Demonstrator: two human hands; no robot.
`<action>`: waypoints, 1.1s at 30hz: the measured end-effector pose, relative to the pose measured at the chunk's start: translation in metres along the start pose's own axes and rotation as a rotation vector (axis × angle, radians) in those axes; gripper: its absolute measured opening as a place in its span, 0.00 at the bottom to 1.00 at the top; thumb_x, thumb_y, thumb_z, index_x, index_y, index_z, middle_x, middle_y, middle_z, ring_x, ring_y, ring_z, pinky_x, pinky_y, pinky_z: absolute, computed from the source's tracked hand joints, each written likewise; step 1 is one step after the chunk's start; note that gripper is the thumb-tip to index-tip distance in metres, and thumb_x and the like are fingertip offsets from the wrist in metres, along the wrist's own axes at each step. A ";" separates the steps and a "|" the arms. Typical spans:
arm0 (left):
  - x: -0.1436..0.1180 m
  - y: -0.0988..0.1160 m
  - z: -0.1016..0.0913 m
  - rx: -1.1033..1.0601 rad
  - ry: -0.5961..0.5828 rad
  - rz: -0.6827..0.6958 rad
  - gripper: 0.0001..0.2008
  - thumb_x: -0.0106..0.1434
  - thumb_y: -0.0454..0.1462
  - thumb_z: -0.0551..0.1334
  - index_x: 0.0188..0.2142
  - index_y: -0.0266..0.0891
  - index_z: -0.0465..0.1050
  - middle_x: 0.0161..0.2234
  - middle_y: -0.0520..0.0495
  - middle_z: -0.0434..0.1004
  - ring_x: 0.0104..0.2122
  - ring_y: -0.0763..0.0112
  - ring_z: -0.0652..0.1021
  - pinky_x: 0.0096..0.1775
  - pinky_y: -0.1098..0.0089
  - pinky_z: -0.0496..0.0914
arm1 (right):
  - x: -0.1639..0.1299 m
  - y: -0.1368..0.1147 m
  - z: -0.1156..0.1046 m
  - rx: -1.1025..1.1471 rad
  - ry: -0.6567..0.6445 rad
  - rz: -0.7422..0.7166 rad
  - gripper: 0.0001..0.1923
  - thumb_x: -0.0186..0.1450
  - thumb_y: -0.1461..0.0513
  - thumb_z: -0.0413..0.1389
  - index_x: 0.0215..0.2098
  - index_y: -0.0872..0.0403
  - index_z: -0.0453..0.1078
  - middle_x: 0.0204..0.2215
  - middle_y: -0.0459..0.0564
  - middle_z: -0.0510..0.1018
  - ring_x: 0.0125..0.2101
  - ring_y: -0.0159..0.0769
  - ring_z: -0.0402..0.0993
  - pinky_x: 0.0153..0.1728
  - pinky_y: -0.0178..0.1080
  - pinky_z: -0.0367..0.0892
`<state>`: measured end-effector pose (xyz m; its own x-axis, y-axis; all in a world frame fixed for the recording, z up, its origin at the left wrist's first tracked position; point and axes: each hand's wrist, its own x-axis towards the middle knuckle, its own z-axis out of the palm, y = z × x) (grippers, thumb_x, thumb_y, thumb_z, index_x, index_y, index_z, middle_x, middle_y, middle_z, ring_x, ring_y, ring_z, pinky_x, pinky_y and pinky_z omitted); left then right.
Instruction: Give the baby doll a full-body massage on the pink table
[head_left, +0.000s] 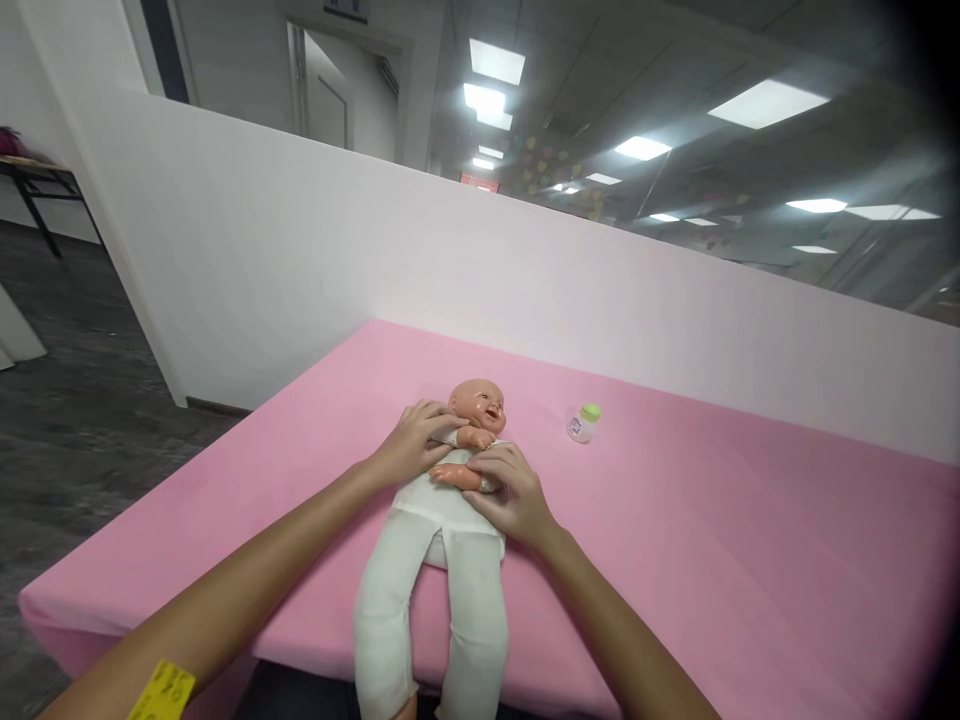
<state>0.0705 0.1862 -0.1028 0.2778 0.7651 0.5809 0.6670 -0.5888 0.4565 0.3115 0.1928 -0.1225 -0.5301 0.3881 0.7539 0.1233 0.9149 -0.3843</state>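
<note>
Broadly, a pink-covered worktop (675,560) filled the lower half of the head view, backed by a white partition wall (300,260) with ceiling lights above it. On the pink cover, near its front edge, a baby doll (450,520) lay on its back, head toward the wall, its white cloth legs trailing off the front edge and hanging limp. That droop suggested a soft stuffed body and legs that would sag if lifted by one end, while the head and the bare forearms looked like moulded vinyl, firmer and somewhat smooth to the touch. The doll probably weighed little. The torso, under the arms, looked like the surest place to take hold, with support under the head.

The left hand (416,445) rested curled over the doll's shoulder beside the head, fingers wrapped on the white sleeve. The right hand (510,495) lay over the chest and side, fingers bent around one doll forearm; both were closed on the doll rather than flat. A yellow tag (161,690) showed on the left wrist.

Well apart to the right, a small baby bottle (583,423) with a green cap lay tilted on the cover, untouched.
</note>
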 end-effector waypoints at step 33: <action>0.001 0.003 0.009 0.030 0.156 -0.085 0.18 0.67 0.43 0.67 0.57 0.51 0.78 0.50 0.45 0.77 0.53 0.54 0.72 0.56 0.55 0.65 | -0.002 0.002 -0.013 0.101 0.036 0.130 0.13 0.63 0.58 0.67 0.47 0.45 0.80 0.42 0.51 0.82 0.45 0.46 0.77 0.49 0.52 0.73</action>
<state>0.0787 0.1872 -0.1071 0.1106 0.7609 0.6394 0.7045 -0.5138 0.4896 0.3236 0.1950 -0.1178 -0.4844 0.5078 0.7124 0.1027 0.8417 -0.5301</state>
